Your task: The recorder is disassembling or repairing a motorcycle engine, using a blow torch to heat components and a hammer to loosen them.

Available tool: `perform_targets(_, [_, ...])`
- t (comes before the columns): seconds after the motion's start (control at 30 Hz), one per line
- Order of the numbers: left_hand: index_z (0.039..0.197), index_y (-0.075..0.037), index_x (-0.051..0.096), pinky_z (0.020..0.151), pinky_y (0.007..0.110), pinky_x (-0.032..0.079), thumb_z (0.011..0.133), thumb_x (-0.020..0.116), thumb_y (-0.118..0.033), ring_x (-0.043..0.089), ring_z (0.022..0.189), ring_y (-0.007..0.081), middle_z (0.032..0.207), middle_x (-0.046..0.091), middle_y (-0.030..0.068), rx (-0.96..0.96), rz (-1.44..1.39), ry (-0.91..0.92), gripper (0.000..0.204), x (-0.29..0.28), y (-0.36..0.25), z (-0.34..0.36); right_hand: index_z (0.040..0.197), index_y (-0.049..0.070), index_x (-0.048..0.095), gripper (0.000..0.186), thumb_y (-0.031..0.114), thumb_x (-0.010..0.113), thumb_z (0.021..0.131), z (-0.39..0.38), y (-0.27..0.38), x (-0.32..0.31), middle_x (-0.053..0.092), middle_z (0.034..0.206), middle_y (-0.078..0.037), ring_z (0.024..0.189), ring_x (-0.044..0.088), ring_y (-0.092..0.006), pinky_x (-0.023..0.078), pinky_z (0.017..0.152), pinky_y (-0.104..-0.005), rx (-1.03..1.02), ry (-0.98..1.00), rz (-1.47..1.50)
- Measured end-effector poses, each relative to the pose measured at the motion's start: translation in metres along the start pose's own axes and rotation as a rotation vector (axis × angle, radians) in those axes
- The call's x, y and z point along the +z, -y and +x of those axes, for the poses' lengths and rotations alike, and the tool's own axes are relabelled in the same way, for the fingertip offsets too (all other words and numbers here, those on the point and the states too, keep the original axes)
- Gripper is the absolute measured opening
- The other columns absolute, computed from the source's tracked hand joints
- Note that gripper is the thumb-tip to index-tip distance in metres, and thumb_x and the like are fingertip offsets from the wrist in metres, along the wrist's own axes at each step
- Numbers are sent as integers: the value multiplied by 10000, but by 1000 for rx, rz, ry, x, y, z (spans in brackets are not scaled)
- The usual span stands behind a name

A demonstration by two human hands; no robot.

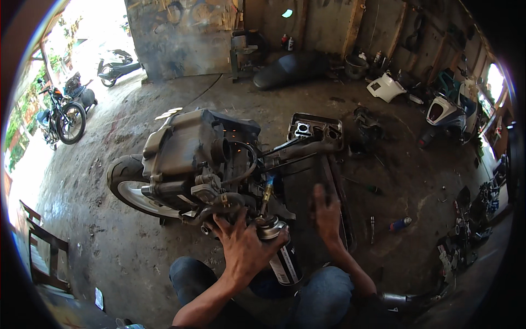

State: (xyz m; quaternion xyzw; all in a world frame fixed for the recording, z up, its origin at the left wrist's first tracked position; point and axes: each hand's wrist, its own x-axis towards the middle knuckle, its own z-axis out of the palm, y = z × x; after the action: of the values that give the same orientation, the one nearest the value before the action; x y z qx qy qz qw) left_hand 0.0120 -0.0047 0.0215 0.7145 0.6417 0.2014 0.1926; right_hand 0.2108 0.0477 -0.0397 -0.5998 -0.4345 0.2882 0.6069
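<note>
My left hand (241, 247) is closed round the top of a gas torch, just where its valve meets the black and white canister (285, 266). The torch's brass nozzle (267, 197) points away from me, with a blue flame (270, 180) at its tip. That flame plays close to the scooter's engine unit (255, 175), and small orange glints show above it. To the right, my right hand (327, 214) is raised, slightly blurred, with fingers stretched out and nothing visible in it. A dusty air filter box (186, 140) and the rear wheel (131, 189) belong to the same unit.
Beyond my right hand lies a metal tray (315, 120) with engine parts. A socket-like tool (372, 230) and a blue-red cylinder (400, 223) are on the floor at right. A scooter seat (290, 68), white panel (387, 86) and parked motorcycle (63, 115) stand farther off.
</note>
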Motion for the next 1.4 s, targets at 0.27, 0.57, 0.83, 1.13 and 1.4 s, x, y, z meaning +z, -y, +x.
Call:
perform_targets(0.27, [1143,-95,746,1156,694,-28,796,695,-591,81,1425,578,1460,450,268,3,0,-45,608,0,-1,-2,1029,57,627,385,441,617,993,3,19,-10,546,708,32,542,487,-50,403,442,-239,307,52,154])
perform_targets(0.57, [1128,-102,753,1161,678,13,793,705,-572,120,1395,576,1451,458,257,26,51,-77,580,5,4,-3,1003,28,627,430,457,635,977,8,12,-6,545,712,6,531,490,-60,389,423,-256,241,102,112])
perform_targets(0.83, [1093,-146,769,1111,751,-1,787,723,-605,94,1386,616,1444,466,222,22,58,-82,553,6,7,0,1038,-2,620,447,443,616,989,17,5,-14,571,713,-25,540,509,-63,393,413,-282,125,210,-24])
perform_targets(1.13, [1145,-178,752,1120,739,-25,782,702,-641,56,1396,632,1457,452,244,-47,77,-36,590,4,8,-2,926,87,599,366,447,615,990,16,-3,-24,568,695,11,538,545,-66,426,438,-254,145,226,-39])
perform_targets(1.4, [1149,-190,749,1108,747,-65,793,671,-675,63,1405,641,1473,440,272,-53,93,3,607,9,10,-4,1134,130,483,335,433,559,1013,15,-36,-51,505,696,9,427,434,-86,343,373,-255,439,-73,469])
